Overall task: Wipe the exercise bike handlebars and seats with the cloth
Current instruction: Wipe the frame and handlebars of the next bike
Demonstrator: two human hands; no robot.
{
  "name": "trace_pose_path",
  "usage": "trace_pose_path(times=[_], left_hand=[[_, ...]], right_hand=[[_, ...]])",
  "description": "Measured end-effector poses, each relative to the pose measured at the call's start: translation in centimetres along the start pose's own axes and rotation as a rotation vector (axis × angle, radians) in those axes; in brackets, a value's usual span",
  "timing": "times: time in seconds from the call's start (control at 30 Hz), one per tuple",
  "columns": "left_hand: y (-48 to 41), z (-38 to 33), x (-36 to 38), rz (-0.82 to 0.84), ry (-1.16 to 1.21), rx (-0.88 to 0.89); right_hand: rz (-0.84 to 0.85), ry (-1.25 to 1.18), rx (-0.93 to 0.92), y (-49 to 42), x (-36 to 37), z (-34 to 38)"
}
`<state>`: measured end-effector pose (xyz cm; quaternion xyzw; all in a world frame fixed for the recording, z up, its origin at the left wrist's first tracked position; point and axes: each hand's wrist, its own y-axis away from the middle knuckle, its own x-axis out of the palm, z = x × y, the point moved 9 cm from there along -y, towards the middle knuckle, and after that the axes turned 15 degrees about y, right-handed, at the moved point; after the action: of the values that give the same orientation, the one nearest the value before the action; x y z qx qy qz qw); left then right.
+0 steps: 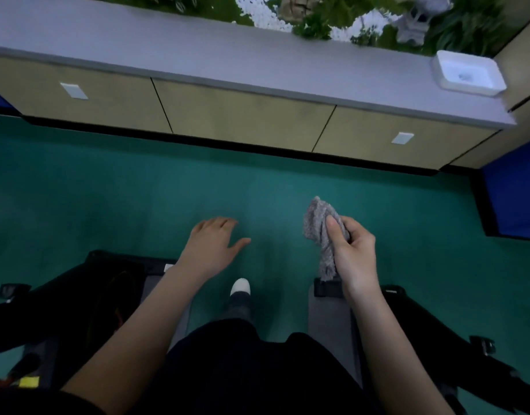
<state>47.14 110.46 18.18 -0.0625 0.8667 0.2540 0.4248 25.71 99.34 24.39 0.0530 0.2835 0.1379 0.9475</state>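
Observation:
My right hand [352, 256] grips a bunched grey fluffy cloth [319, 226], thumb pressed on its front, and holds it in the air above the green floor. My left hand [213, 245] hovers beside it with fingers spread and relaxed, holding nothing. Black parts of an exercise bike [87, 295] lie at the lower left, under my left forearm. More black bike parts [455, 333] reach out at the lower right. No handlebar or seat shows plainly.
A long beige cabinet [243, 118] with a grey top runs across ahead, plants behind it and a white tray [467, 73] at its right end. Blue panels [515, 193] stand at the right. A white shoe toe [240, 286] stands on the green floor [138, 190].

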Motion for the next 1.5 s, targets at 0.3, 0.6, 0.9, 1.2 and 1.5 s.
trace_pose_path(times=[0.3, 0.6, 0.9, 1.2, 1.5], left_hand=[[-7.6, 3.8, -6.4, -0.094, 0.094, -0.128], [-13.0, 7.8, -10.5, -0.225, 0.23, -0.394], [-21.4, 5.4, -15.8, -0.359, 0.277, -0.454], [-22.3, 12.5, -20.2, -0.435, 0.358, -0.635], [-22.9, 25.1, -28.0, -0.497, 0.431, -0.756]], right_hand=[[0.125, 0.022, -0.069, -10.8, 5.2, 6.3], [0.286, 0.042, -0.106, -23.2, 10.2, 10.2], [0.443, 0.086, -0.188, -35.6, 13.7, 16.1], [0.638, 0.124, -0.239, -39.8, 24.6, 22.5], [0.786, 0.23, -0.42, -38.1, 40.2, 33.1]])
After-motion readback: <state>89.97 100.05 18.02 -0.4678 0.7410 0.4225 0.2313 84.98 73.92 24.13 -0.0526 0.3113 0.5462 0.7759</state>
